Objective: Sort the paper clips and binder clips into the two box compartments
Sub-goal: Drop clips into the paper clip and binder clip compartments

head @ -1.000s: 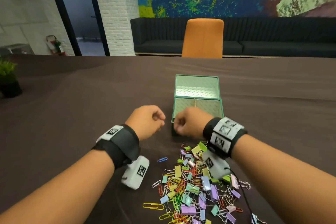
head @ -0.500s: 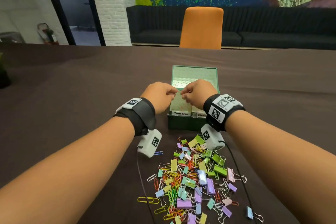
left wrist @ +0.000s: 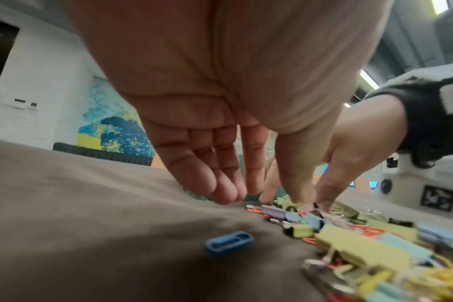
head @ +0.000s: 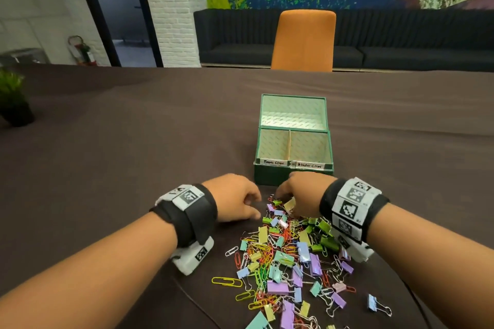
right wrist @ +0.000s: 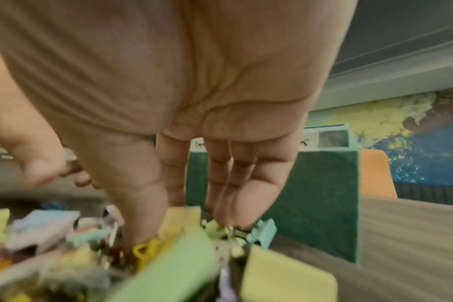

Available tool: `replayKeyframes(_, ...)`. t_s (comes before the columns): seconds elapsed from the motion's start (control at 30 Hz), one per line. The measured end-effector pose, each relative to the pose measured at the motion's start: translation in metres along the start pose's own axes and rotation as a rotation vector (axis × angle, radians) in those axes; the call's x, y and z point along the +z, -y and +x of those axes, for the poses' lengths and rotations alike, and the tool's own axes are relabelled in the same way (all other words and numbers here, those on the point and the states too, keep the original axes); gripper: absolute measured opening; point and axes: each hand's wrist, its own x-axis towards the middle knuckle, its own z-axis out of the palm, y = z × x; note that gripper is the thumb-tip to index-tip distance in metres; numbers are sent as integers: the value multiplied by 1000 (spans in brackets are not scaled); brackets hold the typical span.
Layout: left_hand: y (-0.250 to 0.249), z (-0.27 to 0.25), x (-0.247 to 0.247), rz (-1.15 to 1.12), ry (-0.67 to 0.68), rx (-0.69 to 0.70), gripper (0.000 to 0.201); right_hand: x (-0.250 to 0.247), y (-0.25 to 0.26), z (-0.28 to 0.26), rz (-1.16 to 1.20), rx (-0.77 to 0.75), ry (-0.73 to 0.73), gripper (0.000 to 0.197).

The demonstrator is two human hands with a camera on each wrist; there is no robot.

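Nearest me lies the heap of paper clips and binder clips [head: 288, 256] on the brown table [head: 133, 141]. My left hand [head: 235, 201] hovers at its far edge, fingers loosely extended, holding nothing. My right hand [head: 302, 195] digs fingertips into the heap (whether it has pinched anything, I cannot tell). Just beyond sits the green box [head: 294, 173], lid open, both compartments bare.

The box [head: 293, 176] stands open just beyond the clip pile [head: 288, 254], lid laid back, both compartments open from above. Its near wall rises right behind the right hand [head: 302, 197], whose fingers reach down into the pile's far edge. The left hand [head: 235, 201] hangs over bare table [head: 133, 155] left of the pile, near a lone blue clip [left wrist: 229, 243].
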Motion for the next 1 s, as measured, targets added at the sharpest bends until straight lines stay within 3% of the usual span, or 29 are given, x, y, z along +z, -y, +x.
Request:
replayKeyframes(0.07,-9,3,8,-12,-17,27,42,5,-3,2,47,27,-27,36)
replayKeyframes(0.17,-22,6,16,44,-19,53,33,7,-9,1,124,43,-59,15)
replayKeyframes(0.37,-28,4,24,57,-51,75,13,7,-23,-17,409,10,-208,7)
replayKeyframes(0.53,-25,-4,20,-37,-157,36,8,-1,-42,-28,848,54,-250,21)
replayKeyframes(0.67,-29,-10,18,-175,-268,18,7,-17,-56,-34,934,42,-246,10)
replayKeyframes(0.83,-18,-6,13,-376,-403,42,29,-36,-74,-26,973,58,-400,16)
replayKeyframes(1.0,-15,20,-7,-585,-515,-40,25,-49,-83,-16,963,110,-507,11)
